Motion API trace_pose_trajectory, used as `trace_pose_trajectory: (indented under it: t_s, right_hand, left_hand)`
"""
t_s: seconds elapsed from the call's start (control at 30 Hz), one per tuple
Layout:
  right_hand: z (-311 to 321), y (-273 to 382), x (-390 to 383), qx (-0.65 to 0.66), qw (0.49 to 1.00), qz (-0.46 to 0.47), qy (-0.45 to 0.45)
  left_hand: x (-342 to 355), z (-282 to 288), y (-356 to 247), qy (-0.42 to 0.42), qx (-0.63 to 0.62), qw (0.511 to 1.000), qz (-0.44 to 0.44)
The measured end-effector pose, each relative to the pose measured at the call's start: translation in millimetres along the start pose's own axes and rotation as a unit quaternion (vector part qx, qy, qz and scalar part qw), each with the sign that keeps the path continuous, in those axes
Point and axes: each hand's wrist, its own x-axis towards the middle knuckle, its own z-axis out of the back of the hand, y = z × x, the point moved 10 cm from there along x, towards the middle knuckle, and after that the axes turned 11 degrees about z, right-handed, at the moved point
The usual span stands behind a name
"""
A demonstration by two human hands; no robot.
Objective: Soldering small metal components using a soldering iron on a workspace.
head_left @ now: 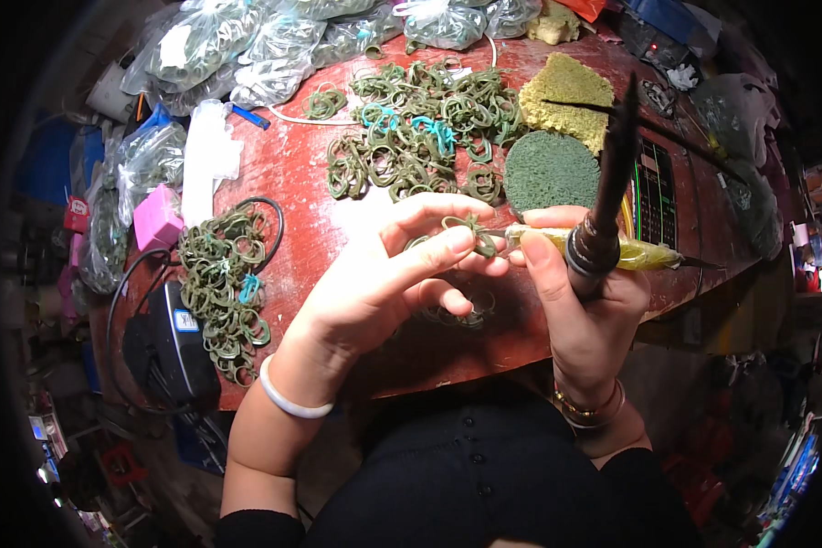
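While both hands work close together above the near edge of the tabletop (292, 164), the left hand (384, 283) pinches a small green wire loop (470, 233) between thumb and forefinger, the remaining fingers curled loosely beneath, apparently to steady the piece in the air. The right hand (580, 301) is clenched around two tools at once: a dark-handled soldering iron (607, 192), gripped low at its collar with the shaft pointing up and away, and a yellowish pointed tool (603, 251) lying crosswise through the fist, its tip brought against the loop. Holding both in one fist would, in my judgement, keep the other hand free for the loop. A white bangle (292, 397) sits on the left wrist, thin bracelets on the right. Near the left edge lies a heap of finished green loops (224, 283), partly ringed by a black cable, with a black power unit (169, 352) at the near left corner and a pink block (158, 217) beyond it. Toward the middle sits a larger spread of green loops (411, 137), some tied with blue bands, kept within reach. Just right of these rest a round green sponge (548, 169) and a yellow sponge (566, 96), placed handy to the iron. Along the far edge stand clear bags of loops (274, 41).
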Motion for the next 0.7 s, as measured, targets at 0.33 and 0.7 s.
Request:
trace_pose_trajectory:
  t_s: [0.33,0.7]
  right_hand:
    - [-8.1,3.1,0.9,-0.007,1.000,0.006,-0.011]
    - [-6.9,5.6,1.0,-0.033,0.998,-0.033,-0.036]
  left_hand:
    - [0.8,-1.1,-3.6,-0.033,0.020,0.999,-0.034]
    - [-2.0,1.6,-10.4,-0.081,0.054,0.992,-0.079]
